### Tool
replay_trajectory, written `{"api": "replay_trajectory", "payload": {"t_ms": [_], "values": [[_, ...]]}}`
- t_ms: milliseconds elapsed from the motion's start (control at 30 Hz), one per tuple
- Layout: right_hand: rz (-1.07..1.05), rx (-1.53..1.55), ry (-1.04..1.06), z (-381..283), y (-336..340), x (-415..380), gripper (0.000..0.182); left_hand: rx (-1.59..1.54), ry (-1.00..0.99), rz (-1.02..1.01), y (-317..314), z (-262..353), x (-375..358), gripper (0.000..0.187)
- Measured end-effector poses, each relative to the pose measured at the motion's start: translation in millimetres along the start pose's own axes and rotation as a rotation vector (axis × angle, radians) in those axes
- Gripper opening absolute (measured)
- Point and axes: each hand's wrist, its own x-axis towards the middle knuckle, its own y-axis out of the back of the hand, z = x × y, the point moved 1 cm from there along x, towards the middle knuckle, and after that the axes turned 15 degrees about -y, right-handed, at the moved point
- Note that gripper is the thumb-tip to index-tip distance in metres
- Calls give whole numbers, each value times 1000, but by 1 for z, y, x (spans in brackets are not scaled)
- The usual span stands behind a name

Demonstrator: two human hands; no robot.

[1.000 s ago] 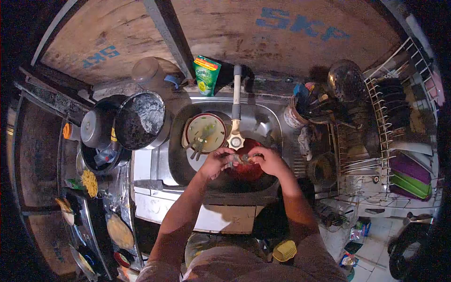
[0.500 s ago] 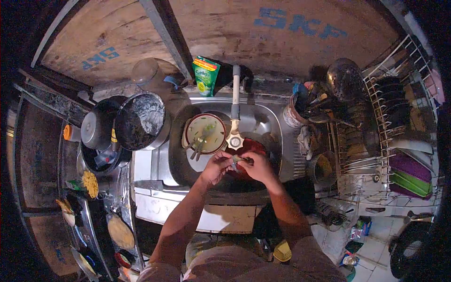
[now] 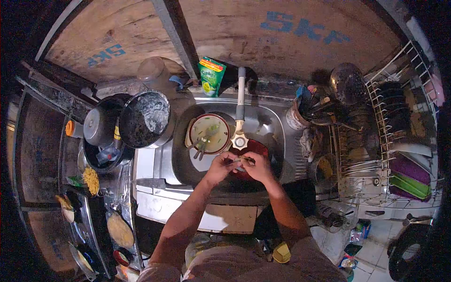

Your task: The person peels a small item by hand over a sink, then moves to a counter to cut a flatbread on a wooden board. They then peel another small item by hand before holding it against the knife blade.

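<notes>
My left hand (image 3: pixel 223 167) and my right hand (image 3: pixel 257 166) meet above the front of the steel sink (image 3: pixel 181 162). Their fingers are closed round a small pale item between them, too small to name. Just beneath lies a red basin (image 3: pixel 260 148), partly covered by my hands. Left of the tap (image 3: pixel 240 123) a brown-rimmed plate (image 3: pixel 229 134) holds cloudy liquid, green bits and spoons (image 3: pixel 201 149). Under it shows the edge of another white dish.
A green Sunlight pouch (image 3: pixel 211 77) stands behind the sink. Pots and a blackened pan (image 3: pixel 145 118) crowd the left, beside a knife (image 3: pixel 152 182) on the counter edge. A utensil tub (image 3: pixel 296 117) and wire dish rack (image 3: pixel 376 127) are at right.
The view has shifted slightly, so everything sits a little further right. My fingers have shifted round the small item, staying over the red basin.
</notes>
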Motion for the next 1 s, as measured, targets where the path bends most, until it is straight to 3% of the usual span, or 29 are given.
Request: {"api": "replay_trajectory", "payload": {"t_ms": [100, 267, 500, 567, 833, 900, 1000], "values": [[11, -42, -17, 1, -1, 0, 17, -27, 11, -9, 0, 5, -1, 17], [-55, -18, -78, -9, 0, -3, 15, 185, 15, -44, -4, 18, -2, 10], [-30, -9, 53, 0, 8, 9, 15, 369, 42, -81, -10, 35, 7, 15], [-34, -3, 116, -5, 14, 13, 12, 390, -51, -89, -13, 40, 15, 14], [63, -63, 155, -21, 21, 9, 15, 435, 15, -70, -20, 48, 17, 16], [74, -89, 73, -26, 22, 4, 19, 532, -200, -75, -22, 47, 14, 15], [94, -102, 50, -31, 21, -3, 21, 551, -207, -55, -20, 45, 10, 15]]}}
